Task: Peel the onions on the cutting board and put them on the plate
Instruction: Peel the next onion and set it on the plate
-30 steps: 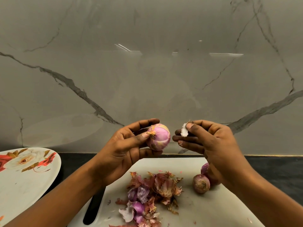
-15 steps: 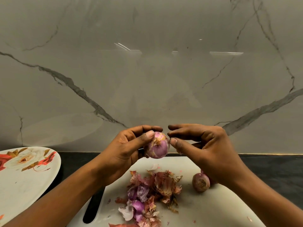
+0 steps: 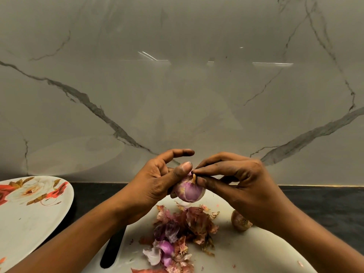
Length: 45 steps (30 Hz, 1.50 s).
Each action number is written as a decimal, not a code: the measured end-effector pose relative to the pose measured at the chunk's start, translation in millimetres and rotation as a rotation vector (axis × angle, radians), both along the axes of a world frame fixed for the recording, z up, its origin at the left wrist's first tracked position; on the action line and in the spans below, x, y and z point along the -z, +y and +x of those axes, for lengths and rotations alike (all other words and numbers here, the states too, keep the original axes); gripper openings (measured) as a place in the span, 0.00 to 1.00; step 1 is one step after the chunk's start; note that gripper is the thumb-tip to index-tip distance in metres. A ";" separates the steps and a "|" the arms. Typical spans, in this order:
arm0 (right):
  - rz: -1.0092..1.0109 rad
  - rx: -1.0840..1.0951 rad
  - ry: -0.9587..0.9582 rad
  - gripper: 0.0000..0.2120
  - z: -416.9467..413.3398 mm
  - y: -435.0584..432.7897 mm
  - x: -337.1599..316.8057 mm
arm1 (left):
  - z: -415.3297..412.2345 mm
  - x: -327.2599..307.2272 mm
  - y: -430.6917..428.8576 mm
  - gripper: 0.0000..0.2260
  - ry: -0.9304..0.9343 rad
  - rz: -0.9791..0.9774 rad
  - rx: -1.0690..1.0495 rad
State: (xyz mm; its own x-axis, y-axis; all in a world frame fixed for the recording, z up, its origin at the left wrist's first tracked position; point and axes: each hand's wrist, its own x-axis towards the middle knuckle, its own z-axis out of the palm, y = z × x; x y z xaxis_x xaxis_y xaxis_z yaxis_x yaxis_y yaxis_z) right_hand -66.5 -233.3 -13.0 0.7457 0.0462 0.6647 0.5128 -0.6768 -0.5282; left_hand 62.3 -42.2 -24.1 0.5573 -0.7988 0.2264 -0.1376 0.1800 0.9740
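Note:
My left hand (image 3: 157, 180) grips a purple, mostly peeled onion (image 3: 189, 191) above the white cutting board (image 3: 246, 251), thumb on its top. My right hand (image 3: 236, 180) pinches the dry brown tip at the onion's top between thumb and forefinger. An unpeeled brown onion (image 3: 239, 221) lies on the board under my right wrist, partly hidden. The white plate (image 3: 25, 219) with red and brown flowers sits at the left, with no onion on the part that shows.
A heap of onion skins (image 3: 181, 231) lies in the middle of the board. The board's dark handle slot (image 3: 112, 249) is at its left edge. The board rests on a black counter (image 3: 325, 203) against a grey marble wall (image 3: 177, 95).
My right hand dropped the white piece of skin it held, came back to the onion and now pinches its tip. Both hands and the onion have moved lower, nearer the board.

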 end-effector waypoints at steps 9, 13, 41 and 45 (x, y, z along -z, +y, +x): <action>-0.001 -0.043 0.024 0.12 -0.4 -1.1 -1.7 | -1.6 -0.3 0.4 0.27 0.078 0.031 0.065; -0.096 -0.007 -0.040 0.10 0.4 -1.5 -0.5 | -2.9 0.3 0.1 0.21 0.042 0.020 0.035; -0.103 0.136 0.136 0.04 -0.1 14.8 7.1 | -0.5 5.4 -0.4 0.19 -0.108 -0.017 -0.005; -0.008 0.158 0.130 0.05 2.8 12.8 6.8 | -1.2 6.7 -2.4 0.17 -0.130 0.010 -0.028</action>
